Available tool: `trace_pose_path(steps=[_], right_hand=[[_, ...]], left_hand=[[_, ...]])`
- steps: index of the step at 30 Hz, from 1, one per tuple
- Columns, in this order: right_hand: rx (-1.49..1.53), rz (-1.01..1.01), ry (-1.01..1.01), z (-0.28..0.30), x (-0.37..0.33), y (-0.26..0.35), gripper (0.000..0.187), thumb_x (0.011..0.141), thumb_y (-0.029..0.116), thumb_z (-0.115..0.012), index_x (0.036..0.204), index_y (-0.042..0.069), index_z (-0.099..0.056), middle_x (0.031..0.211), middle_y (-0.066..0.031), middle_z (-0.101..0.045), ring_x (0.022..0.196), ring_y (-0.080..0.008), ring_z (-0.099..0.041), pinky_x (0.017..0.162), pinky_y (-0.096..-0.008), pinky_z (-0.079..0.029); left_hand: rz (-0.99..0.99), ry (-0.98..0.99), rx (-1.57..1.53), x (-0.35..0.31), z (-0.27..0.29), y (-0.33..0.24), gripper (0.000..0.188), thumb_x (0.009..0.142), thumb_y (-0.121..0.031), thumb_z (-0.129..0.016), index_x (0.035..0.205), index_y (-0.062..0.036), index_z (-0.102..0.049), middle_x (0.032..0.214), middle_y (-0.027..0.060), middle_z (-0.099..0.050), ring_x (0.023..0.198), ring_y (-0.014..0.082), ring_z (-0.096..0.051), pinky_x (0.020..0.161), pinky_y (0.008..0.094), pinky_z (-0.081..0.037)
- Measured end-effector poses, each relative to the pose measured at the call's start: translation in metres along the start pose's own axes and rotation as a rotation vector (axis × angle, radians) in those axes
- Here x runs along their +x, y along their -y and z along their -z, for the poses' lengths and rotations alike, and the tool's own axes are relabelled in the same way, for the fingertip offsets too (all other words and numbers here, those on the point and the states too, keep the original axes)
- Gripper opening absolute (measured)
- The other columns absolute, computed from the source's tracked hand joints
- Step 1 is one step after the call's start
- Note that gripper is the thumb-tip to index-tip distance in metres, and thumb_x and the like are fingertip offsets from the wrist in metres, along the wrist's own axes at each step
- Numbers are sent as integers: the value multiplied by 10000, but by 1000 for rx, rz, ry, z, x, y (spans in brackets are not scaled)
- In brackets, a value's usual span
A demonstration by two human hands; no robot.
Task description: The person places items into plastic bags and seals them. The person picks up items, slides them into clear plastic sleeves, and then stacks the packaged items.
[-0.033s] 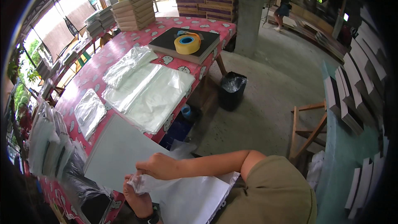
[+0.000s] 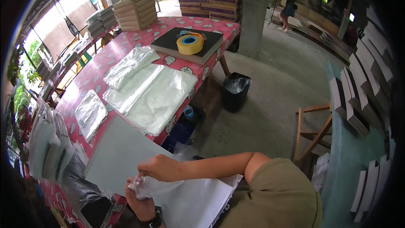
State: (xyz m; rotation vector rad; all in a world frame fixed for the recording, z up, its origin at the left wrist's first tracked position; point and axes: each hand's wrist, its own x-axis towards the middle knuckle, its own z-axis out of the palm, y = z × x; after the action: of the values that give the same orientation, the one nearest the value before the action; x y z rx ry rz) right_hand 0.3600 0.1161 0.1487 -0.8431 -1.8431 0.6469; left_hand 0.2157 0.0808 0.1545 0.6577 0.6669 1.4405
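Close in front of me, a clear plastic bag (image 2: 147, 186) is bunched between my two hands. My right hand (image 2: 159, 167) is closed with its fingertips pinching the bag's gathered plastic. Just below it, my left hand (image 2: 140, 202), with a dark band at the wrist, is closed on the same crumpled part. A flat white sheet or pad (image 2: 192, 205), covered in shiny plastic, lies under my right forearm against my body. Beyond my hands, a large pale board or stack of sheets (image 2: 120, 148) rests at the table's near edge.
The pink patterned table (image 2: 90, 86) bears clear plastic bags (image 2: 152, 95), a yellow tape roll (image 2: 190, 44) on a dark-topped stack (image 2: 168, 38), and wrapped bundles (image 2: 135, 13). A black bin (image 2: 236, 95) stands on the floor. Right, a greenish table (image 2: 341, 160) holds stacked boards. A person (image 2: 289, 6) stands far off.
My hands stay at nearly the same spot, still on the bag. The distant person's legs have shifted slightly.
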Motion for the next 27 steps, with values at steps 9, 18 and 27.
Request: trace_pose_path(steps=[9, 18, 27], right_hand=[[546, -264, 110, 16, 2, -6, 178, 825, 187, -556, 798, 12, -540, 741, -60, -532, 693, -142, -504, 639, -266, -404], [1254, -238, 269, 32, -3, -9, 198, 868, 223, -492, 873, 31, -537, 781, -45, -567, 711, -151, -540, 675, -272, -433], [1013, -325, 223, 68, 13, -5, 136, 856, 201, -482, 833, 74, -524, 644, -23, -547, 479, -85, -473, 390, -198, -338]], left_hand=[[236, 360, 226, 8, 29, -12, 256, 777, -188, -605, 918, -21, -471, 796, 61, -538, 711, 109, -516, 592, 247, -418], [76, 103, -55, -7, 42, -10, 289, 816, -242, -562, 981, -25, -466, 866, 87, -537, 769, 176, -553, 671, 308, -467], [-182, 253, 935, 11, 83, -22, 490, 786, -225, -550, 1177, 9, -370, 1004, 74, -468, 956, 170, -461, 781, 312, -402]])
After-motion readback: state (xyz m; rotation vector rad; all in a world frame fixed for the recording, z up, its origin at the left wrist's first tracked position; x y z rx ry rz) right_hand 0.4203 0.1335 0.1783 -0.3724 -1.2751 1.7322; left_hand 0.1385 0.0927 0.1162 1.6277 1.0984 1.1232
